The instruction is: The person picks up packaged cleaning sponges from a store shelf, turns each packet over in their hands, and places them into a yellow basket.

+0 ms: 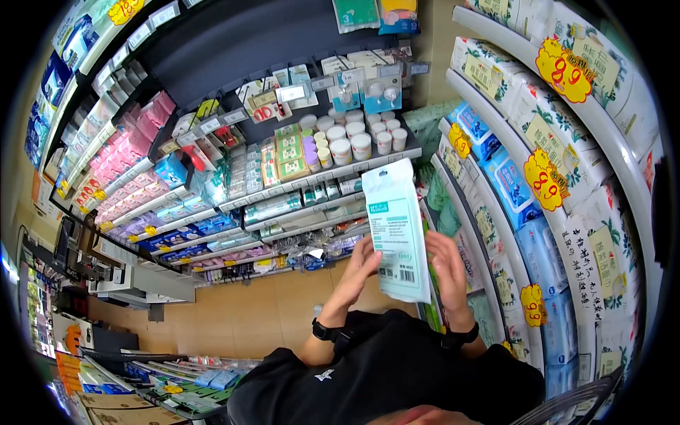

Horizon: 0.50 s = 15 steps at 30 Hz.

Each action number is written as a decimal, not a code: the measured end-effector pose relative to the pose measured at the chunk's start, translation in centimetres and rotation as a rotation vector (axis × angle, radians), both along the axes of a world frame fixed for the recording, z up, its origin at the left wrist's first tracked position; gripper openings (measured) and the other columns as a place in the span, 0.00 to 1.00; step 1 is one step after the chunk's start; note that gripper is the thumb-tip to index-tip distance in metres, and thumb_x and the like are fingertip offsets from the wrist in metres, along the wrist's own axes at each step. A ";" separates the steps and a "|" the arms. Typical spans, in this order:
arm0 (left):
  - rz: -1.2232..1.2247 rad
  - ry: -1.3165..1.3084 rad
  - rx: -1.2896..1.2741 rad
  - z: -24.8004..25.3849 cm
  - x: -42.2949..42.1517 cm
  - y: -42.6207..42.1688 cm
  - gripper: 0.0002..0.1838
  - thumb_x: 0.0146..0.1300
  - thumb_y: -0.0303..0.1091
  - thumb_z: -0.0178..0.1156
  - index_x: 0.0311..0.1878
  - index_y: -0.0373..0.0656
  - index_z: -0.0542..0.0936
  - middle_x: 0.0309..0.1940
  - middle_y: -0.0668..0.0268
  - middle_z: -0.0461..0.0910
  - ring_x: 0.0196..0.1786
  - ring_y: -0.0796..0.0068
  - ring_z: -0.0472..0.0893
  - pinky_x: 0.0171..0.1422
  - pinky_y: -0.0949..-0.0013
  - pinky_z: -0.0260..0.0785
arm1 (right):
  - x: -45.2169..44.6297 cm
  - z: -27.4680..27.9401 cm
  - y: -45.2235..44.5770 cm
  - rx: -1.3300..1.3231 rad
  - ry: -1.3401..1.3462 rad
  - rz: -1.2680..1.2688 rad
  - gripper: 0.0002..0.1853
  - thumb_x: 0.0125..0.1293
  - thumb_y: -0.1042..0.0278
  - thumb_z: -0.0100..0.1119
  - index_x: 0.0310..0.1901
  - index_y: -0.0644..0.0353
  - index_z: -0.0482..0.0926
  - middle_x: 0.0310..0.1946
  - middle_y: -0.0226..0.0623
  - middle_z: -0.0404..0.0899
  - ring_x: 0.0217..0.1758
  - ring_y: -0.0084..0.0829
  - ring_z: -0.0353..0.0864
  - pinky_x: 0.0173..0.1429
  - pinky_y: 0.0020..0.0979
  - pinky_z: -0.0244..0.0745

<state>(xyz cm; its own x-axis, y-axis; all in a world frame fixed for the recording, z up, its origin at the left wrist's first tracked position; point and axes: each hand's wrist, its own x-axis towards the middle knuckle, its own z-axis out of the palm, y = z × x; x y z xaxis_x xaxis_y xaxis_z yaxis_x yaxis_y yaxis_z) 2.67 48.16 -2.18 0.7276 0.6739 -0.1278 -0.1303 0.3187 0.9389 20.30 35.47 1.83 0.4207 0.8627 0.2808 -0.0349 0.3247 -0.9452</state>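
Note:
A white and pale-green flat plastic package (399, 227) stands upright in front of me, its printed back with a barcode facing me. My left hand (360, 265) is closed on its lower left edge, thumb on the front and the other fingers partly hidden behind it. Along the right edge is my right hand (448, 265), its fingers stretched upward and apart, the tips close to the package. Whether those fingertips touch the package I cannot tell. Dark bands circle both wrists.
Ahead, a shelf unit (319, 182) carries white tubs (341, 150), small boxes and hanging packs. Close on the right, curved shelves hold blue wipes packs (511, 185) and white tissue packs behind yellow price tags (545, 178). Tan floor tiles (241, 319) show at lower left.

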 end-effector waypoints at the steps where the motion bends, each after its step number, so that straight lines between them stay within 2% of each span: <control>1: 0.014 0.002 -0.015 0.1 -0.2 0.0 0.39 0.73 0.57 0.55 0.76 0.42 0.56 0.70 0.59 0.67 0.72 0.64 0.67 0.70 0.57 0.64 | 0.1 0.7 -0.3 -0.019 0.058 0.008 0.24 0.74 0.70 0.50 0.69 0.69 0.64 0.64 0.48 0.73 0.68 0.37 0.72 0.72 0.37 0.64; 3: 0.022 0.007 -0.033 0.2 -0.6 -0.1 0.38 0.73 0.58 0.54 0.75 0.43 0.59 0.69 0.61 0.69 0.71 0.64 0.68 0.67 0.55 0.66 | 0.5 0.7 -0.2 -0.038 0.042 0.006 0.25 0.74 0.71 0.51 0.69 0.69 0.64 0.63 0.48 0.73 0.68 0.36 0.72 0.73 0.37 0.64; 5: 0.025 0.026 -0.007 0.7 -1.1 0.0 0.32 0.76 0.54 0.51 0.73 0.44 0.63 0.68 0.63 0.70 0.70 0.65 0.70 0.66 0.55 0.67 | 0.6 0.5 -0.4 -0.056 0.027 0.000 0.25 0.72 0.76 0.52 0.69 0.70 0.64 0.63 0.47 0.74 0.67 0.35 0.73 0.72 0.36 0.65; 8: 0.145 0.032 -0.057 0.8 -1.3 0.2 0.26 0.78 0.46 0.52 0.72 0.44 0.66 0.63 0.64 0.76 0.64 0.73 0.75 0.61 0.65 0.72 | 1.2 -0.8 -0.1 -0.087 0.042 0.001 0.25 0.70 0.79 0.53 0.69 0.70 0.66 0.63 0.46 0.74 0.66 0.35 0.75 0.71 0.36 0.66; 12: 0.236 0.033 -0.043 1.5 -1.7 0.3 0.21 0.79 0.41 0.50 0.69 0.44 0.71 0.57 0.68 0.80 0.59 0.73 0.81 0.53 0.70 0.75 | 1.1 -0.8 0.4 -0.144 0.064 0.000 0.25 0.70 0.81 0.54 0.68 0.70 0.68 0.62 0.43 0.75 0.61 0.30 0.77 0.66 0.32 0.72; 15: 0.258 0.026 -0.031 1.0 -2.0 1.0 0.19 0.79 0.40 0.50 0.67 0.44 0.72 0.56 0.68 0.81 0.56 0.75 0.82 0.51 0.72 0.76 | 0.9 -1.2 1.1 -0.156 0.028 -0.019 0.26 0.69 0.82 0.56 0.68 0.69 0.68 0.62 0.42 0.74 0.59 0.28 0.77 0.64 0.29 0.73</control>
<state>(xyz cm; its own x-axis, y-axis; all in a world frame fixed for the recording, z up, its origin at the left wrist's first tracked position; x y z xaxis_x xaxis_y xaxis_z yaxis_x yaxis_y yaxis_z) 0.70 49.21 -1.20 0.5281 0.8325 -0.1673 -0.1871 0.3062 0.9334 21.22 36.55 0.66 0.4428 0.8869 0.1317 -0.0576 0.1747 -0.9829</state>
